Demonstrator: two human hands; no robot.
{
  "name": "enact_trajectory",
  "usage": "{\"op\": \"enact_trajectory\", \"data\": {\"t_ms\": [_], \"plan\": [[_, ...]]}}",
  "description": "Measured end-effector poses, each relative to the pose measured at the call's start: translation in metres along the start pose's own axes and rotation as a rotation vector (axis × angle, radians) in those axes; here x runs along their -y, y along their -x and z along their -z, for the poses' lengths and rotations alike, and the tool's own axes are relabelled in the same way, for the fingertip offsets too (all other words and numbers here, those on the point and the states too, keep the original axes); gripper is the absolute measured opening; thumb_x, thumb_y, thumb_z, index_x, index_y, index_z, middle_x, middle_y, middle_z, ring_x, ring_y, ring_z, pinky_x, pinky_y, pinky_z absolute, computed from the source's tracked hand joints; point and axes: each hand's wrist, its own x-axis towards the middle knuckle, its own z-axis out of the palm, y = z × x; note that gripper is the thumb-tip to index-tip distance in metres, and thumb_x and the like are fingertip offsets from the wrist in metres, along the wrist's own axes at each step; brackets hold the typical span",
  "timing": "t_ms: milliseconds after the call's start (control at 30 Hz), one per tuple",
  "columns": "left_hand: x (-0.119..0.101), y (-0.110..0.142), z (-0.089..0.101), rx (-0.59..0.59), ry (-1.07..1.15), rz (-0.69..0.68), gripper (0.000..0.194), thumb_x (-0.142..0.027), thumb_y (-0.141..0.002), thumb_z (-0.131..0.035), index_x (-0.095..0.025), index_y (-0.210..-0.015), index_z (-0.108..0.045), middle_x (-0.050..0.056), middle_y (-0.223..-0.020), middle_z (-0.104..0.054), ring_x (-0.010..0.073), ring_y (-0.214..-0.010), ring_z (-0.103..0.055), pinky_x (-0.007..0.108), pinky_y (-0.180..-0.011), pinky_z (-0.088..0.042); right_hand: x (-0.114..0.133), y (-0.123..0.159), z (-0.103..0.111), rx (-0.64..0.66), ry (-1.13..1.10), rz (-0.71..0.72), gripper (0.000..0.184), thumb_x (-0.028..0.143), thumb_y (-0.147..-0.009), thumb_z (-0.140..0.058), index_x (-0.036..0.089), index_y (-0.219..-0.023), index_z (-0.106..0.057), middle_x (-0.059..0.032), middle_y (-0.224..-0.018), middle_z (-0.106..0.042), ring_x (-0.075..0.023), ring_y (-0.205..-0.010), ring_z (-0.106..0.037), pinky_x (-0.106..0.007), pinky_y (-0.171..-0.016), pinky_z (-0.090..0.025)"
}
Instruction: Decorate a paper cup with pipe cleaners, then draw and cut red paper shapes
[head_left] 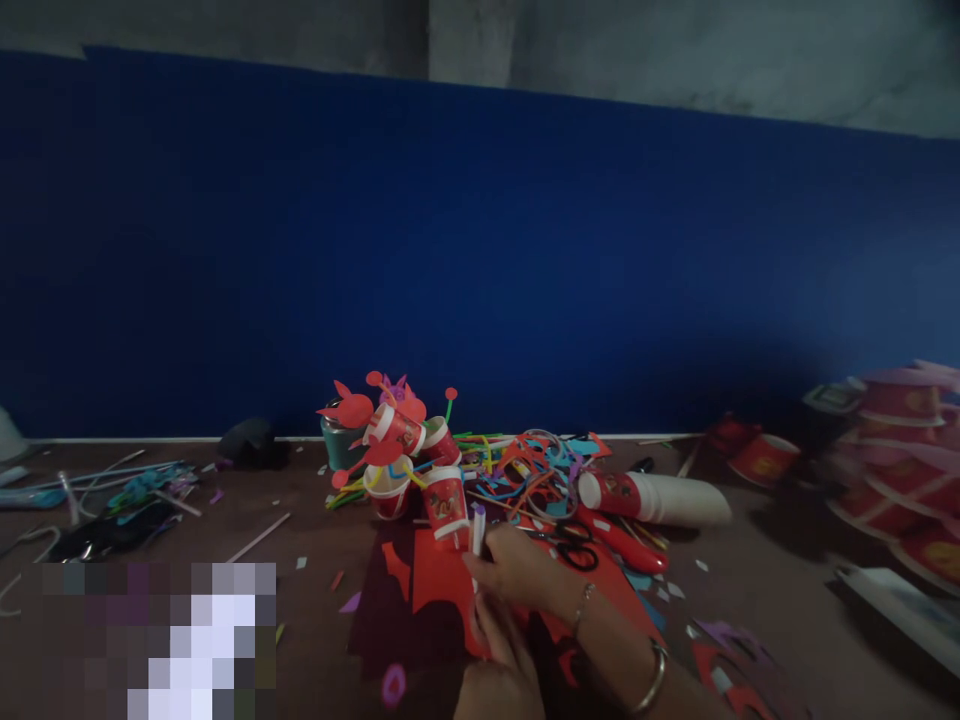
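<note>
My right hand [519, 572] is closed around a white marker [478, 535] with a purple end, held nearly upright. Just below it, my left hand [501, 665] has its fingers pressed together at the marker's lower end, which they partly hide. Under both hands lies red paper [442, 575] with curved cut edges. Right beyond the marker stands a red-and-white paper cup [445, 505], part of a group of cups joined with colored strips and red paper shapes.
Black-handled scissors [576, 550] lie right of my hands, near a row of stacked paper cups [652, 498]. Behind is a heap of colored pipe cleaners and scraps [525, 465]. A teal can [341, 445] stands behind the cups. More red cups [900, 460] are piled far right. A blue panel [480, 250] backs the table.
</note>
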Motion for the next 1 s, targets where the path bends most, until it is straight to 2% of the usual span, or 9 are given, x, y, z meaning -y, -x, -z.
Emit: {"op": "enact_trajectory", "data": {"t_ms": [100,267,400,533,633,767,833,900,1000], "plan": [[0.002,-0.001,-0.002,-0.060,-0.027,-0.028,0.045,-0.002,-0.071,-0.054,-0.009,-0.114,-0.066,0.030,-0.103,-0.066,0.0141,-0.042,-0.059,0.022,-0.038,-0.046,-0.008,0.003,-0.004,-0.042,-0.063,-0.037,0.025,0.027,-0.083,-0.048,0.015,-0.063,-0.059,-0.0012,-0.060,-0.061,-0.0111,-0.054,-0.045,-0.024,-0.052,-0.029],[0.004,-0.003,-0.004,-0.135,-0.087,-0.051,0.042,-0.002,-0.069,-0.054,-0.008,-0.108,-0.069,0.030,-0.101,-0.067,0.0235,-0.059,-0.068,0.020,-0.037,-0.047,-0.019,0.012,-0.008,-0.118,-0.162,-0.096,0.027,0.030,-0.085,-0.044,0.018,-0.062,-0.049,0.0018,-0.057,-0.053,-0.0109,-0.054,-0.045,-0.023,-0.051,-0.031],[0.006,-0.004,-0.004,-0.137,-0.107,-0.061,0.042,-0.001,-0.069,-0.053,-0.009,-0.106,-0.070,0.028,-0.100,-0.068,0.0217,-0.057,-0.067,0.021,-0.039,-0.048,-0.025,0.025,-0.011,-0.199,-0.282,-0.155,0.024,0.033,-0.085,-0.042,0.022,-0.064,-0.041,0.0018,-0.059,-0.050,-0.0130,-0.056,-0.047,-0.024,-0.054,-0.035],[0.012,-0.004,-0.006,-0.099,-0.093,-0.077,0.042,-0.002,-0.071,-0.052,-0.010,-0.110,-0.068,0.027,-0.103,-0.067,0.0150,-0.050,-0.063,0.019,-0.040,-0.045,-0.025,0.041,-0.017,-0.279,-0.418,-0.186,0.021,0.034,-0.083,-0.044,0.024,-0.065,-0.039,0.0017,-0.060,-0.049,-0.0158,-0.060,-0.049,-0.026,-0.057,-0.038],[0.017,-0.005,-0.009,-0.067,-0.079,-0.105,0.041,-0.003,-0.073,-0.053,-0.011,-0.111,-0.068,0.025,-0.105,-0.066,0.0135,-0.052,-0.062,0.019,-0.043,-0.045,-0.025,0.050,-0.024,-0.330,-0.442,-0.185,0.021,0.034,-0.082,-0.044,0.023,-0.065,-0.038,0.0025,-0.061,-0.047,-0.0157,-0.061,-0.048,-0.027,-0.058,-0.037],[0.023,-0.010,-0.011,-0.045,-0.062,-0.141,0.032,-0.007,-0.076,-0.056,-0.010,-0.105,-0.069,0.021,-0.100,-0.067,0.0168,-0.066,-0.063,0.022,-0.053,-0.047,-0.028,0.060,-0.032,-0.359,-0.452,-0.212,0.020,0.034,-0.082,-0.044,0.023,-0.066,-0.037,0.0043,-0.060,-0.043,-0.0141,-0.058,-0.045,-0.025,-0.054,-0.034],[0.029,-0.015,-0.009,-0.026,-0.024,-0.204,0.026,-0.011,-0.079,-0.057,-0.010,-0.103,-0.070,0.017,-0.096,-0.067,0.0198,-0.076,-0.062,0.027,-0.060,-0.048,-0.028,0.064,-0.034,-0.364,-0.465,-0.219,0.021,0.035,-0.082,-0.044,0.023,-0.066,-0.038,0.0042,-0.060,-0.044,-0.0140,-0.058,-0.045,-0.025,-0.054,-0.035],[0.036,-0.020,-0.005,0.026,0.027,-0.283,0.022,-0.015,-0.083,-0.058,-0.012,-0.101,-0.070,0.013,-0.093,-0.066,0.0213,-0.082,-0.060,0.031,-0.065,-0.048,-0.028,0.069,-0.034,-0.369,-0.493,-0.226,0.021,0.035,-0.082,-0.045,0.023,-0.067,-0.039,0.0040,-0.060,-0.045,-0.0142,-0.058,-0.045,-0.025,-0.054,-0.036],[0.048,-0.028,0.001,0.108,0.070,-0.332,0.019,-0.020,-0.086,-0.057,-0.015,-0.100,-0.069,0.009,-0.092,-0.065,0.0212,-0.082,-0.057,0.032,-0.067,-0.045,-0.025,0.076,-0.034,-0.385,-0.517,-0.229,0.020,0.035,-0.080,-0.049,0.023,-0.066,-0.041,0.0037,-0.058,-0.048,-0.0143,-0.056,-0.045,-0.025,-0.053,-0.036]]}}
